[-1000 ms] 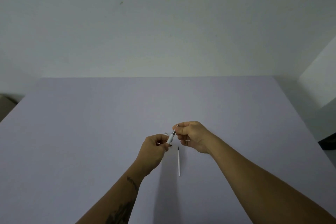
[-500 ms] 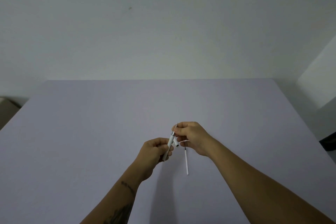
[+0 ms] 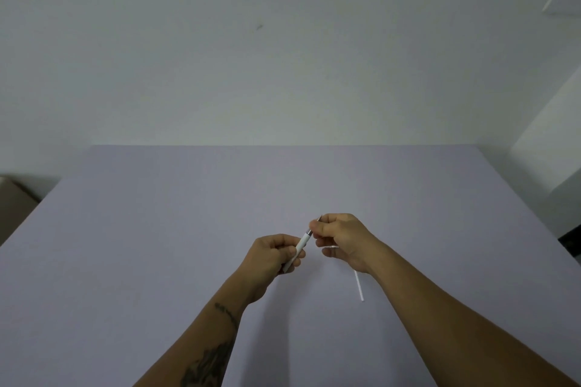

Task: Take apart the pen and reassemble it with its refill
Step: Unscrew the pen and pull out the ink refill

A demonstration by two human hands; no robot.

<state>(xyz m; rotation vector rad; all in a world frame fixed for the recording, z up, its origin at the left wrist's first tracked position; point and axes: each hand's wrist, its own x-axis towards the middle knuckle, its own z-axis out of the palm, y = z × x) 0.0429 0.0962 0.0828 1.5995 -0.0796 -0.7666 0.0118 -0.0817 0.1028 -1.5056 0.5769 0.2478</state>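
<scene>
left hand (image 3: 274,256): clenched round the white pen (image 3: 301,245), tilted, above the table (image 3: 157,245) | right hand (image 3: 341,237): pinching the pen's top end, small white part tucked under its fingers | refill (image 3: 359,286): on table, right of pen, partly under right wrist

Single head view — forward and down over the table (image 3: 157,261).

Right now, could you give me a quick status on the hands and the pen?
Left hand gripping pen barrel. Right hand pinching its tip end. Refill on table. Nothing obstructing.
</scene>
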